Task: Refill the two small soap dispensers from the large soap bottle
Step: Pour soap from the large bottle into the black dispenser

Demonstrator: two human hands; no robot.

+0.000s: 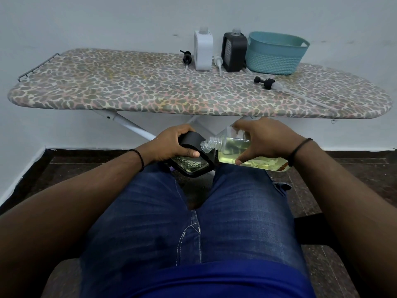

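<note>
Over my knees, my right hand grips the large clear soap bottle, tilted on its side with yellow-green liquid inside and its open threaded neck pointing left. My left hand holds a black small dispenser with a ribbed clear window, tipped toward the bottle's neck; the two touch or nearly touch. Its own opening is hidden. On the ironing board stand a white small dispenser and another black dispenser, both without pumps.
A teal plastic basket stands at the board's back right. Loose pump heads lie on the board: a black one, a white one, and a black one with a long tube. Wall behind, dark floor below.
</note>
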